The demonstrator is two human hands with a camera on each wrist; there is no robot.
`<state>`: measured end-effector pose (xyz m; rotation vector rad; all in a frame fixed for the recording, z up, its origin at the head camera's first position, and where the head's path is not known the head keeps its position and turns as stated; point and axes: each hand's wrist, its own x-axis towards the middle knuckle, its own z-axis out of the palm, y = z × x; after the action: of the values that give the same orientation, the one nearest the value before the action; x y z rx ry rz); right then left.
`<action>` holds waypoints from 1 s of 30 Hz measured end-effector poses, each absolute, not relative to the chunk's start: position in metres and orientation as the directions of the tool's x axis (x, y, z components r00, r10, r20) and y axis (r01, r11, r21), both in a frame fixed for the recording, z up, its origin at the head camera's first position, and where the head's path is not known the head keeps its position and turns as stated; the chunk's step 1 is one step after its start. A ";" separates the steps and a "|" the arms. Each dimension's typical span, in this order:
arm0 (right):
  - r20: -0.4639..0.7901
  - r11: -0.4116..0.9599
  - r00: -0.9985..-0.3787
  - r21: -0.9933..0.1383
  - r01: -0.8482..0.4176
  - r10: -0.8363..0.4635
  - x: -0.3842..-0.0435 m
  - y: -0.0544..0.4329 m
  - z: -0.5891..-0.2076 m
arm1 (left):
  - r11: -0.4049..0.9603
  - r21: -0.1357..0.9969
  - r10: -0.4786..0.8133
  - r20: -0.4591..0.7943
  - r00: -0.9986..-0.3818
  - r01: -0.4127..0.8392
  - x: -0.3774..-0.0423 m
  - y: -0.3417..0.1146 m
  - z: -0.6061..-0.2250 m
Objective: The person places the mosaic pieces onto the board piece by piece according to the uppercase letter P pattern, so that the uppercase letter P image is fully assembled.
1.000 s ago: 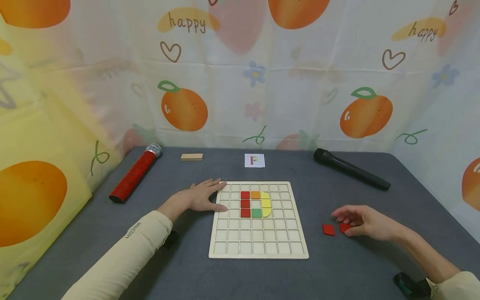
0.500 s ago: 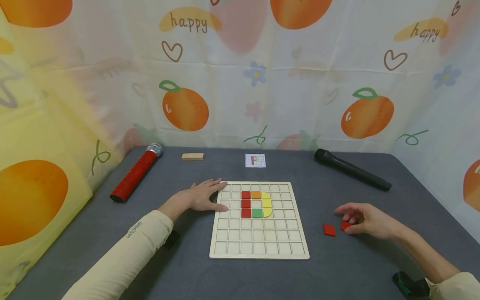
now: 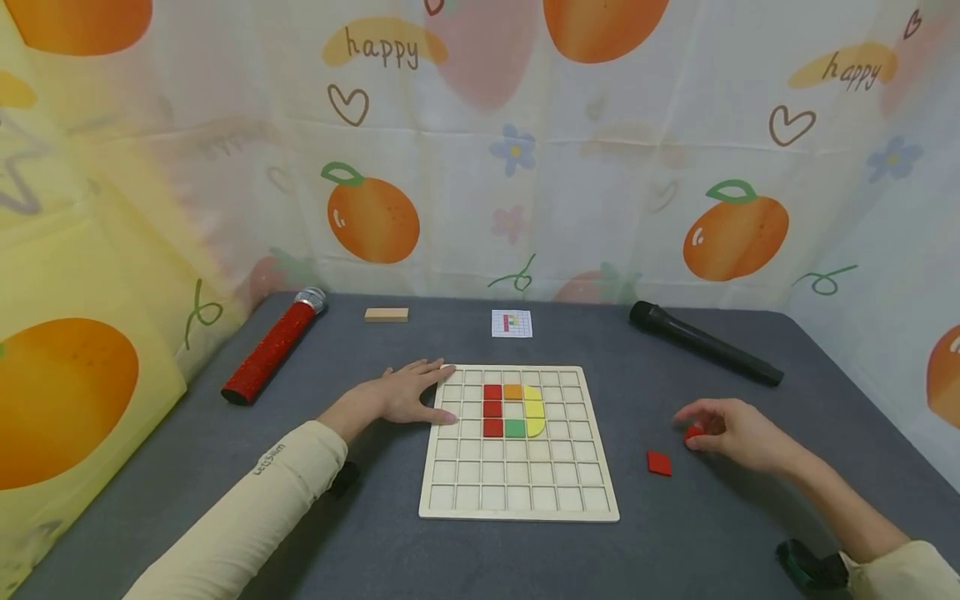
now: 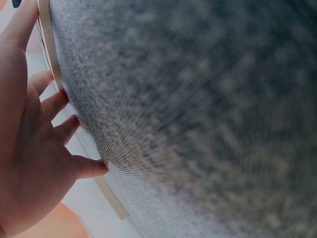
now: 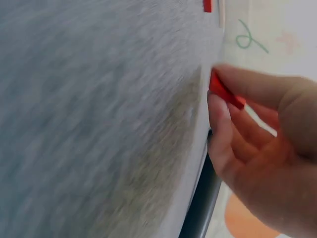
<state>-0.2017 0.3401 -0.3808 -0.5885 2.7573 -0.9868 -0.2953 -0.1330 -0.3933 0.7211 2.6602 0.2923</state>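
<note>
My left hand (image 3: pixel 405 395) rests with spread, straight fingers on the left edge of a pale wooden grid board (image 3: pixel 517 483). On the board lie red square tiles (image 3: pixel 492 409) in a column, an orange tile (image 3: pixel 512 392), a green tile (image 3: pixel 515 428) and yellow pieces (image 3: pixel 534 409) with rounded corners. To the right of the board my right hand (image 3: pixel 742 433) pinches a red tile (image 5: pixel 225 91) between thumb and fingers; in the right wrist view the tile is tilted. Another red tile (image 3: pixel 659 463) lies flat on the table between that hand and the board.
A small printed card (image 3: pixel 512 323) with a coloured grid pattern lies behind the board. Left of it is a small wooden block (image 3: pixel 386 315). A red microphone (image 3: pixel 270 354) lies at the far left, a black microphone (image 3: pixel 705 343) at the back right. A patterned curtain (image 3: pixel 600 192) hangs behind the grey table (image 3: pixel 360 542).
My right hand has risen slightly with the pinched red tile, which has tipped up from lying flat. The left hand stays at the board's edge.
</note>
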 end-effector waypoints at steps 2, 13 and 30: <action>0.018 0.747 -0.939 -0.601 -0.285 -0.343 -0.201 0.335 -0.379 | 0.846 0.288 0.524 -0.292 -0.800 0.449 -0.295 -0.133 -0.394; -0.025 0.543 -0.991 -0.838 -0.049 -0.128 -0.216 0.307 -0.373 | 0.850 0.283 0.517 -0.295 -0.803 0.443 -0.295 -0.132 -0.396; -0.029 0.381 -0.989 -0.924 -0.029 -0.145 -0.234 0.246 -0.374 | 0.861 0.271 0.500 -0.294 -0.815 0.430 -0.294 -0.131 -0.393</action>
<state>-0.2337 0.2455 -0.3745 -0.1597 2.5217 -1.6844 -0.2942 -0.1306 -0.3926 0.6934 2.6776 0.2727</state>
